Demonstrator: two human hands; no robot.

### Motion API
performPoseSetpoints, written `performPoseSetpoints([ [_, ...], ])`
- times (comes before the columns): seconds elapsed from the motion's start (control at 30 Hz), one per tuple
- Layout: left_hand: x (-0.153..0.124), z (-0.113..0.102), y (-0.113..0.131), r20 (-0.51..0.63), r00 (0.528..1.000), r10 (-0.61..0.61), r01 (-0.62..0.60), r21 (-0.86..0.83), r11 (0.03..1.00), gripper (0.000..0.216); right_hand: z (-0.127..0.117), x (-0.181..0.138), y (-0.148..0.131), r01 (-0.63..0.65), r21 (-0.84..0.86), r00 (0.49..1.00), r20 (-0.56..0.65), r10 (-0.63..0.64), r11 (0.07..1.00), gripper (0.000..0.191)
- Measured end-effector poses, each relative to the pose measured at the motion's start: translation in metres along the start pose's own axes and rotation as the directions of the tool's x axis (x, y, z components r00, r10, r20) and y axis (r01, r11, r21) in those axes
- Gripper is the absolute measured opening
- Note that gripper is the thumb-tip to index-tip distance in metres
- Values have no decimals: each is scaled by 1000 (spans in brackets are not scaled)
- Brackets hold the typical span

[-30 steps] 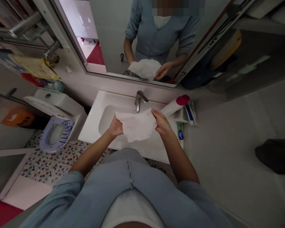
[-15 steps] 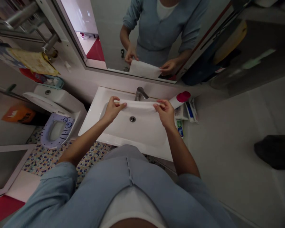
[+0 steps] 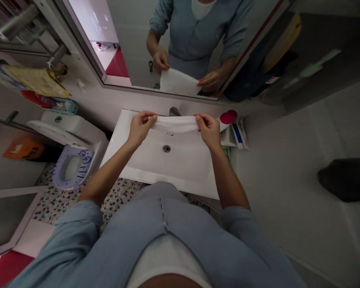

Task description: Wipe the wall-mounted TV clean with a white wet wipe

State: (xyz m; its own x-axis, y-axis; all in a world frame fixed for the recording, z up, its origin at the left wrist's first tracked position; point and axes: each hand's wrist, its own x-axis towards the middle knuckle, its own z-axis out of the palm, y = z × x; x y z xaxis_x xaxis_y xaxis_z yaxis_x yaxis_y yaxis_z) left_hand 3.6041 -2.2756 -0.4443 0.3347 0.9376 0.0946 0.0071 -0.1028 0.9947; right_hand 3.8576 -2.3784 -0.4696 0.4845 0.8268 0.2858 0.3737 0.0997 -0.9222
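Head: thin white sheet [image 3: 176, 124] between fingers [image 3: 148, 116]

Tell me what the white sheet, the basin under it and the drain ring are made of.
The sheet looks like matte soft paper or thin nonwoven cloth, given its soft sag; I can't tell which. The basin looks like glazed ceramic, glossy with bright reflections. The drain ring looks like chrome-plated metal, from its shine.

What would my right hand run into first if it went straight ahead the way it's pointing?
Your right hand, pinching the white sheet, would probably meet the back edge of the white sink first, or the wall behind it if passing above; height is hard to judge.
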Motion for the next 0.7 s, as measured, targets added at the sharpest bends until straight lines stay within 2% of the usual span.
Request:
performPoseSetpoints([
  [0.07,3,-6,5,87,996,-27,21,74,997,21,-7,6,-5,-20,17,998,57,19,1000,47],
  [0.17,6,-12,13,154,988,-4,-41,287,957,36,-19,16,-13,-31,22,981,194,26,999,50],
  [0.23,7,-15,18,140,989,56,-111,422,900,28,-25,21,-17,7,-26,968,251,-1,1000,50],
  [0.3,9,-19,23,129,986,110,-160,498,853,17,-30,25,-21,94,-97,968,243,-68,991,44],
  [0.4,10,-25,33,173,975,138,-206,482,852,21,-32,26,-27,210,-83,962,193,-191,974,44],
  [0.5,8,-31,44,310,944,116,-220,328,919,29,-26,22,-28,160,55,972,167,-167,986,47],
  [0.57,5,-33,47,462,886,15,-117,192,974,35,-19,18,-25,60,107,981,175,-79,992,51],
  [0.63,0,-34,42,624,775,-94,40,99,994,39,-11,16,-24,-15,115,980,198,-8,993,56],
  [0.7,-8,-34,31,744,654,-139,174,30,984,40,-6,16,-26,-64,113,963,269,31,992,58],
])
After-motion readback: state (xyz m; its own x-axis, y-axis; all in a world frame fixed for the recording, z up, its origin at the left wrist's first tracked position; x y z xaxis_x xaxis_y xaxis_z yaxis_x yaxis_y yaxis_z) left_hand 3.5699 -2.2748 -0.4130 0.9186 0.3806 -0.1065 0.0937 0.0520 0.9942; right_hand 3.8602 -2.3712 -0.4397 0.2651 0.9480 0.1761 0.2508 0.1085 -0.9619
